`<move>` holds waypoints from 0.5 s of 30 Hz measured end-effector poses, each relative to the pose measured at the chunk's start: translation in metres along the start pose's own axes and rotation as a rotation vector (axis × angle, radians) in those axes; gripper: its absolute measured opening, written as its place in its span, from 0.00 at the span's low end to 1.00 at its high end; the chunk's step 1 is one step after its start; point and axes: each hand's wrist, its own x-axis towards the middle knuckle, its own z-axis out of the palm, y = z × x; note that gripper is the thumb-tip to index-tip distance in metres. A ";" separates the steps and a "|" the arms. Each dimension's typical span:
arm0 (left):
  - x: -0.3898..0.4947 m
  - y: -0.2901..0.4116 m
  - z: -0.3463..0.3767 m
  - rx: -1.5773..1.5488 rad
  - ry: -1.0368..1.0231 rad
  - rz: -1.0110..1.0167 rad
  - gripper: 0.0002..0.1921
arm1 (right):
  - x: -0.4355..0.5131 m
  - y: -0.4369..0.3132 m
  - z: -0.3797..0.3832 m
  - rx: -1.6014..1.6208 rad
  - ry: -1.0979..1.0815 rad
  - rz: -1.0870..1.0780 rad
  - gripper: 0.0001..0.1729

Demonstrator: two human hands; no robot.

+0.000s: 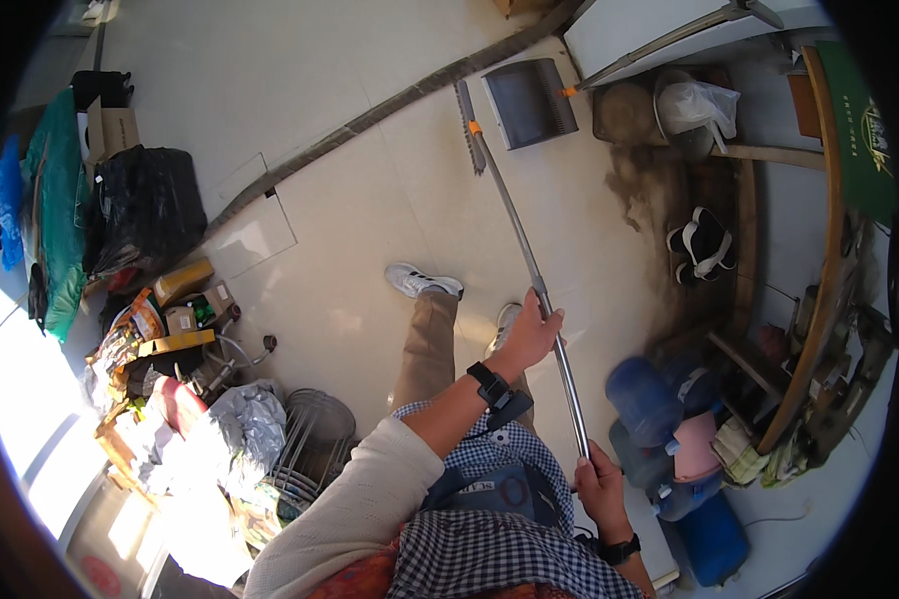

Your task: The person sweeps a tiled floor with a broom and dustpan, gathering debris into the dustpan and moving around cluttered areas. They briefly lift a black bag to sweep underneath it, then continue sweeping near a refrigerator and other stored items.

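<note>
My left hand [530, 333] is closed around the middle of the metal handle of a broom [509, 198]. Lower in the view, my right hand [601, 483] grips the handle's near end. The handle runs up and away from me to a narrow grey bristle head [470, 129] with an orange joint, resting on the floor. Just right of the bristles lies a dark grey dustpan [528, 103], its open side facing them. The dustpan's long handle [644, 51] slants up to the right.
A thick ribbed hose [389, 112] crosses the tiled floor beyond the broom. At left are a black plastic bag [150, 202], cardboard boxes and a wire rack [307, 457]. At right, a blue water jug [644, 400], a pink bucket [695, 449] and sandals [704, 243] lie near a wooden frame [831, 224].
</note>
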 end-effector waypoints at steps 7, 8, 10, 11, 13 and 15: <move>0.107 0.061 -0.046 -0.288 0.070 -0.137 0.10 | 0.060 -0.097 0.031 -1.072 0.311 -0.491 0.23; 0.108 0.057 -0.054 -0.287 0.096 -0.154 0.10 | 0.064 -0.104 0.039 -1.099 0.282 -0.488 0.23; 0.108 0.047 -0.070 -0.268 0.151 -0.191 0.10 | 0.064 -0.110 0.048 -1.133 0.250 -0.522 0.24; 0.101 0.038 -0.073 -0.299 0.163 -0.206 0.10 | 0.060 -0.107 0.049 -1.148 0.212 -0.515 0.24; 0.079 0.020 -0.072 -0.365 0.167 -0.206 0.09 | 0.051 -0.098 0.042 -1.178 0.154 -0.516 0.24; 0.047 0.004 -0.063 -0.435 0.169 -0.250 0.09 | 0.034 -0.084 0.024 -1.172 0.097 -0.517 0.24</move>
